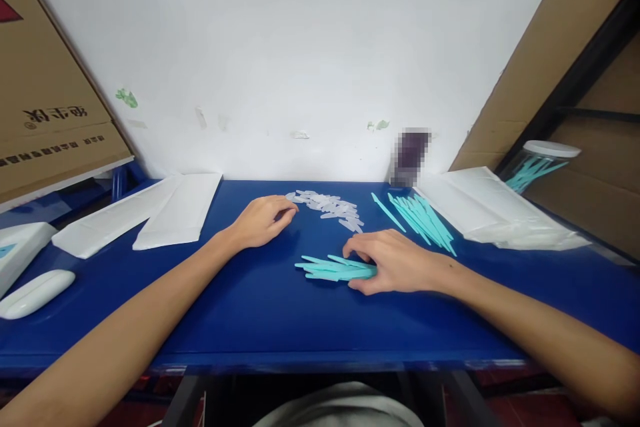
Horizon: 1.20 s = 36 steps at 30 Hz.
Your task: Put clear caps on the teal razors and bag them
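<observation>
While the right hand (395, 267) grips teal sticks (333, 268), the loosely curled left hand (263, 220) touches clear caps (330, 207).

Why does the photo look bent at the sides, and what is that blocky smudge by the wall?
Head view: the wide lens bows the blue table edge and the cardboard box outward; lighting is soft and even, with a faint shadow under the right hand beside the teal sticks; the blocky patch is deliberate pixelation over a dark object; the left hand and the clear caps look slightly soft.

Flat white paper bags (150, 213) lie at left by a brown cardboard box (45, 93), a clear lidded jar (543, 163) at right.
</observation>
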Each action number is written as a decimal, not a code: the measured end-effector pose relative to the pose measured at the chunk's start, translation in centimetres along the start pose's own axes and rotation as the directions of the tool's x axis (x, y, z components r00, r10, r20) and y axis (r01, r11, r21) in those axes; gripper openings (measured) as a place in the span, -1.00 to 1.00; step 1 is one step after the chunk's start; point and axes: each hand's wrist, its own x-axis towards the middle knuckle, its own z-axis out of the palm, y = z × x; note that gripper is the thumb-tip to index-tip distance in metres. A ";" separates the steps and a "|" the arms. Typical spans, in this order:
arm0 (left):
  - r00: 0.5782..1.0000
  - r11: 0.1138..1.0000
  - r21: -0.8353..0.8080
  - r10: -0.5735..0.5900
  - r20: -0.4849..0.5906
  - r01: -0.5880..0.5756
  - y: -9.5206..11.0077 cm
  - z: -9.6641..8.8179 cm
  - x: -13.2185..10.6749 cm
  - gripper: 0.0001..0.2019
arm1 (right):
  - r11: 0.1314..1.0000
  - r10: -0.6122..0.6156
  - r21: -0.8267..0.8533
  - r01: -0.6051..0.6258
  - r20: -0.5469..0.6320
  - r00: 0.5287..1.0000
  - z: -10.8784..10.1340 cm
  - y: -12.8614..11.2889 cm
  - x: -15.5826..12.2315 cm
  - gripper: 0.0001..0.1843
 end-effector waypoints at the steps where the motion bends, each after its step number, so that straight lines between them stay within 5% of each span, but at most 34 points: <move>1: 1.000 1.000 0.003 0.020 -0.001 -0.020 0.2 -0.2 0.0 -0.61 | 1.000 -0.002 -0.010 0.001 -0.023 1.000 -0.1 0.3 -0.1 -0.61; 5: 0.995 0.995 0.010 0.098 0.023 -0.098 1.3 -0.4 -0.1 -0.60 | 0.973 0.148 -0.157 -0.170 -0.141 0.979 -1.0 2.7 -0.3 -0.55; 9: 0.985 0.987 -0.005 0.161 0.056 -0.161 2.7 -0.1 -0.1 -0.61 | 0.789 0.470 -0.329 -0.519 -0.221 0.854 -1.3 6.7 -0.1 -0.53; 12: 0.978 0.981 -0.013 0.193 0.074 -0.193 3.3 0.3 0.0 -0.60 | 0.725 0.562 -0.361 -0.586 -0.180 0.807 -0.9 8.7 -0.1 -0.56; 20: 0.987 0.987 -0.002 0.160 -0.004 -0.160 2.5 0.4 -0.1 -0.61 | 0.762 0.572 -0.285 -0.581 -0.125 0.811 -1.1 9.6 -1.2 -0.81; 25: 0.992 0.992 -0.011 0.122 -0.015 -0.123 2.0 0.3 -0.1 -0.63 | 0.802 0.522 -0.232 -0.551 -0.179 0.834 -2.1 8.4 -1.5 -0.78; 31: 0.999 0.999 -0.017 0.033 -0.038 -0.034 2.5 0.0 0.2 -0.64 | 0.979 0.175 -0.091 -0.180 -0.062 0.983 -1.4 4.9 -1.1 -0.75; 36: 0.996 0.996 -0.057 -0.078 -0.053 0.075 3.7 -0.2 0.3 -0.62 | 0.998 0.068 -0.012 -0.068 0.006 0.998 -0.8 4.1 -1.4 -0.62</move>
